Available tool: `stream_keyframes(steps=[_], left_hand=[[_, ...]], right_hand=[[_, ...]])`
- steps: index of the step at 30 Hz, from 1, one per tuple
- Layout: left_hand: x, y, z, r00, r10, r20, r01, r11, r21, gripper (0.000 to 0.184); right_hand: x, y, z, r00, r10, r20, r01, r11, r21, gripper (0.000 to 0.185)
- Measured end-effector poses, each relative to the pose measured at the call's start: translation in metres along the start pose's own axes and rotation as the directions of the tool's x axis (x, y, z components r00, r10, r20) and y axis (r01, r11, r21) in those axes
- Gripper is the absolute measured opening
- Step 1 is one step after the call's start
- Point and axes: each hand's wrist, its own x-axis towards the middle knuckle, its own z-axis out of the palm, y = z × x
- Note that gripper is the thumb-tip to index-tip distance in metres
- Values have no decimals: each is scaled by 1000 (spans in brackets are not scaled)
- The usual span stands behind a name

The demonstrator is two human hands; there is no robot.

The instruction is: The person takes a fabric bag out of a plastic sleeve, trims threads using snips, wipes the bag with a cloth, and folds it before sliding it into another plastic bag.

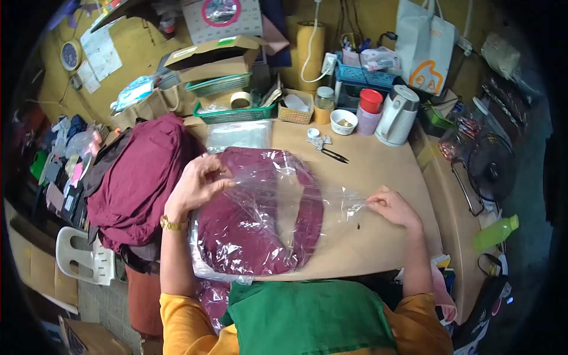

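Observation:
Both my hands pull a clear plastic bag (346, 200) taut between them, above the brown table. My left hand (204, 182), with a gold watch at its wrist, pinches one part of the plastic. At the right, my right hand (393, 207) pinches another part of it. Below the stretched plastic lies a folded maroon garment (236, 236) with a curved strip on its right side, under shiny clear film. Whether the garment is fully inside the bag, I cannot tell. A stack of flat clear bags (239, 135) lies just behind.
Left of the table is a heap of maroon cloth (142, 171). Black thread snips (334, 155) lie on the table beyond the plastic. A white kettle (396, 115), a red-lidded cup (370, 102), a small bowl (344, 122) and green baskets (236, 111) line the back.

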Motion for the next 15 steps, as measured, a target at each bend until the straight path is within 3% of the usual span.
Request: stream_keyframes(steps=[1, 2, 3, 4, 5, 6, 7, 8, 10, 11, 13, 14, 15], left_hand=[[1, 2, -6, 999, 35, 22, -38, 980, 197, 22], [1, 6, -8, 998, -56, -8, 57, 979, 197, 23], [2, 2, -10, 998, -63, -11, 63, 978, 200, 23], [5, -4, -11, 999, 33, -8, -30, 966, 255, 25], [8, -8, -12, 991, 134, 1, -128, 943, 307, 26], [12, -8, -14, 1000, 22, -15, -16, 949, 316, 28], [14, -15, -14, 999, 42, -24, -33, 956, 292, 29], [15, -21, -14, 999, 22, -35, -11, 960, 281, 28], [16, -25, -17, 999, 13, -44, 0, 963, 271, 28], [16, -26, -19, 999, -28, -36, 36, 972, 232, 25], [13, -24, -22, 998, -65, -20, 68, 979, 194, 22], [13, -22, -24, 997, -67, -27, 70, 990, 125, 22], [13, -20, -25, 997, -69, -35, 71, 996, 55, 23]], right_hand=[[-1, -12, -3, 992, 106, 60, -108, 994, 21, 1], [2, -9, -3, 993, 98, 71, -100, 995, 24, 1], [6, -6, -9, 998, -35, 57, 32, 999, 42, 3], [8, -4, -13, 986, -162, 37, 160, 986, 56, 6], [14, -4, -9, 986, -160, 34, 159, 986, 53, 6], [21, -15, -2, 953, -264, -146, 302, 815, 495, 9], [29, -20, 4, 897, -274, -346, 437, 432, 789, 13], [34, -17, 7, 895, -272, -354, 442, 436, 784, 13], [43, -17, 8, 850, -411, -330, 441, 212, 872, 16], [44, -19, 6, 848, -410, -336, 447, 214, 869, 16], [39, -37, 0, 957, -66, -282, 231, 762, 606, 20], [45, -27, 5, 924, -151, -352, 360, 657, 663, 19], [47, -24, 5, 921, -149, -360, 363, 659, 658, 19]])
